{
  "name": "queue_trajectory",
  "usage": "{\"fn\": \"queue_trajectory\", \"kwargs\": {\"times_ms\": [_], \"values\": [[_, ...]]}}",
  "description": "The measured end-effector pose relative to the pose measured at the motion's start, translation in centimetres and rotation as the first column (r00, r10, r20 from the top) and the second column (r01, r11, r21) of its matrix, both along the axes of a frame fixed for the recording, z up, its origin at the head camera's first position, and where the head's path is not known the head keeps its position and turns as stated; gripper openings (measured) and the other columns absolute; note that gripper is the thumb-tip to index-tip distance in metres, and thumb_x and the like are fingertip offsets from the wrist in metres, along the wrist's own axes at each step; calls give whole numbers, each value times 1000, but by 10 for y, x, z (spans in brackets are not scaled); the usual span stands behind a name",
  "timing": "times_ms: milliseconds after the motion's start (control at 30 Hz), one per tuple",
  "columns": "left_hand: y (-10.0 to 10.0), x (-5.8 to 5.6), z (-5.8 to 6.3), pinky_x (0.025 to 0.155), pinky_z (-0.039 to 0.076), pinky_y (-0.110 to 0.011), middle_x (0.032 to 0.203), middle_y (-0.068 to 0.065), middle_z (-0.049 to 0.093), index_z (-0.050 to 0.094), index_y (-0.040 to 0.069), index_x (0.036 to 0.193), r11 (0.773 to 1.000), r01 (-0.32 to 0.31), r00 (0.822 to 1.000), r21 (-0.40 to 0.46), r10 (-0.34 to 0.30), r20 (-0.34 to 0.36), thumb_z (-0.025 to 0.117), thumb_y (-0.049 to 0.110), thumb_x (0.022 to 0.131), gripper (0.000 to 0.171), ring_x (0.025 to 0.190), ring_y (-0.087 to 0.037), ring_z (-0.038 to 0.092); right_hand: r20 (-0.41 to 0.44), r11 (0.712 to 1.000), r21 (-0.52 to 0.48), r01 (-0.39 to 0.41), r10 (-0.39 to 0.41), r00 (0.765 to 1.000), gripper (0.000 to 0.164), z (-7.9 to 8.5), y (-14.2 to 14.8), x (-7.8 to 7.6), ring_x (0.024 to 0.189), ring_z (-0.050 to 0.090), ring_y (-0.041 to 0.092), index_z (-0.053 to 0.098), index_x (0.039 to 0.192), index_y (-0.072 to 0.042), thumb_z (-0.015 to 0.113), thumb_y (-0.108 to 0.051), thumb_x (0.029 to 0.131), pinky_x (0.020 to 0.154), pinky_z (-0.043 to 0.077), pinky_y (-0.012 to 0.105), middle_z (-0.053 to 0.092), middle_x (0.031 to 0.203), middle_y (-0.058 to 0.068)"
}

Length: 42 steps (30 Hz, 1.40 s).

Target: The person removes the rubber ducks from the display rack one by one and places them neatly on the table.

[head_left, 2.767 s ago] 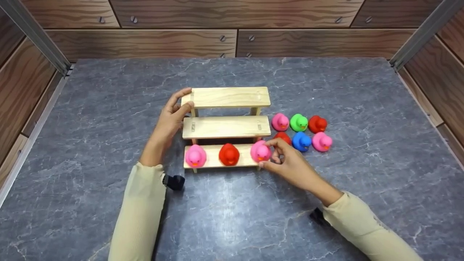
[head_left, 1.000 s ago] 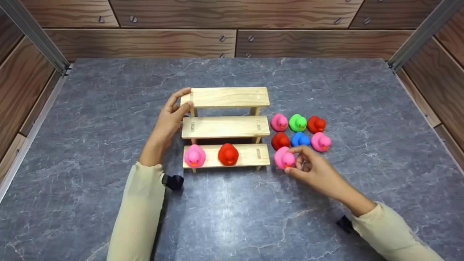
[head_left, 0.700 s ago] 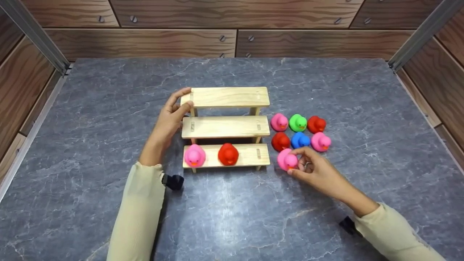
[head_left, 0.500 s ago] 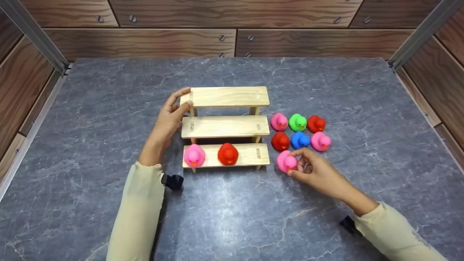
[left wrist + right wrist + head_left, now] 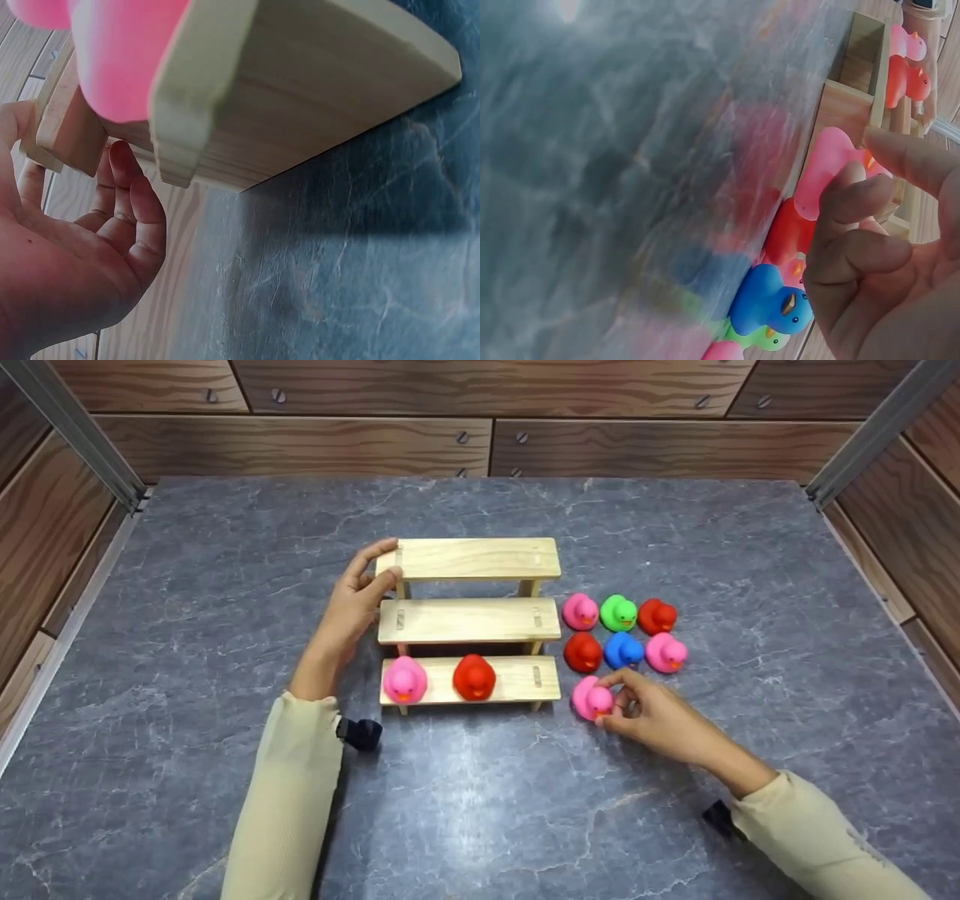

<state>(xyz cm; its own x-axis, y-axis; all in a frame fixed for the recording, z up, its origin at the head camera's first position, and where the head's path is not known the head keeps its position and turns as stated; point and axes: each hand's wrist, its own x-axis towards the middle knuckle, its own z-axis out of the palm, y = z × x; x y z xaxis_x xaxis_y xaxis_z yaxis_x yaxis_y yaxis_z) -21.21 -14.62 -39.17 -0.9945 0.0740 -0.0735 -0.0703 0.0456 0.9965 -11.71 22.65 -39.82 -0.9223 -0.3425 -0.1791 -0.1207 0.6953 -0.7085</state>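
Observation:
My left hand (image 5: 352, 604) grips the left end of the top step of a three-step wooden stand (image 5: 480, 559), thumb on top. Between thumb and fingertips of my right hand (image 5: 656, 716) is a pink rubber duck (image 5: 589, 699), just right of the bottom step. In the right wrist view this pink duck (image 5: 829, 169) stands at the tabletop, partly covered by the fingers. The bottom step carries another pink duck (image 5: 405, 681) at its left end and a red duck (image 5: 474, 678) in the middle. Nothing stands on the two upper steps.
Right of the stand, two rows of ducks sit on the grey marbled table (image 5: 465, 810). The back row has a pink (image 5: 580, 611), a green (image 5: 619, 613) and a red duck (image 5: 657, 616). The front row has red (image 5: 583, 652), blue (image 5: 624, 649) and pink (image 5: 666, 652).
The right hand has taken the pink duck off the bottom step's right end and brought it right, down to the table, then slightly nearer the front. The left hand has stayed put.

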Motion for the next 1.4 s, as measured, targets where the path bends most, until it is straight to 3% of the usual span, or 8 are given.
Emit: {"fn": "queue_trajectory", "kwargs": {"times_ms": [400, 800, 1000, 1400], "values": [[1, 1, 1, 75, 53, -35, 113, -9, 53, 42, 25, 145, 1000, 1, 1000, 5, -1, -6, 54, 27, 99, 48, 104, -25, 56, 15, 1000, 17, -4, 3, 1000, 38, -5, 0, -2, 63, 48, 11, 54, 114, 0, 72, -6, 81, 53, 40, 21, 56, 76, 6], [1, 1, 0, 74, 53, -36, 117, -12, 53, 43, 26, 144, 1000, 2, 1000, -14, -2, 1, 55, 29, 98, 48, 105, -27, 56, -21, 999, 36, -14, 15, 1000, 39, -7, 1, -1, 62, 48, 9, 55, 114, 0, 74, -8, 81, 55, 40, 21, 58, 74, 4], [1, 1, 0, 75, 54, -37, 116, -12, 53, 43, 25, 144, 1000, -3, 1000, 1, 3, 1, 55, 28, 98, 48, 108, -30, 57, -4, 1000, -26, -7, 7, 1000, 42, 0, 3, 1, 62, 49, 7, 53, 119, 2, 73, -6, 82, 55, 42, 20, 57, 75, 5], [2, -1, 1, 73, 54, -34, 112, -9, 53, 43, 27, 144, 1000, -9, 1000, 3, 9, 12, 55, 29, 98, 47, 96, -22, 57, 35, 980, -195, 37, -31, 999, 43, 20, -11, 5, 61, 48, 8, 50, 124, 5, 67, -4, 86, 55, 42, 19, 52, 83, 7]]}}
